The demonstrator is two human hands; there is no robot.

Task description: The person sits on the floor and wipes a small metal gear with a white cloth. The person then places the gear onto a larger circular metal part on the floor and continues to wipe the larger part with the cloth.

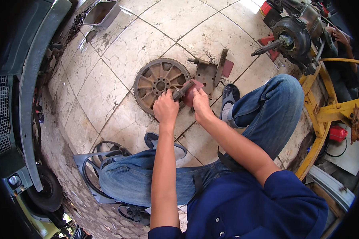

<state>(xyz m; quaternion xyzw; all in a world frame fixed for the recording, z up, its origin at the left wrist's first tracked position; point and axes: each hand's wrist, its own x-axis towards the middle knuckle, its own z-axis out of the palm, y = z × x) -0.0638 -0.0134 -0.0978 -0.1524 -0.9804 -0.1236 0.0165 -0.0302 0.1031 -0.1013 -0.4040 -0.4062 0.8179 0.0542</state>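
Head view: metal part between the hands.

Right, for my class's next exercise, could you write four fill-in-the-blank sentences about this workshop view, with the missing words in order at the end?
1. The right hand grips a thin sheet whose colour is ____.
2. The dark metal part is gripped by the fingers of the person's left hand, above a toothed wheel shaped like a ____.
3. The person's jeans are coloured ____.
4. The metal stand at the picture's right edge is painted ____.

Missing words: red; circle; blue; yellow.
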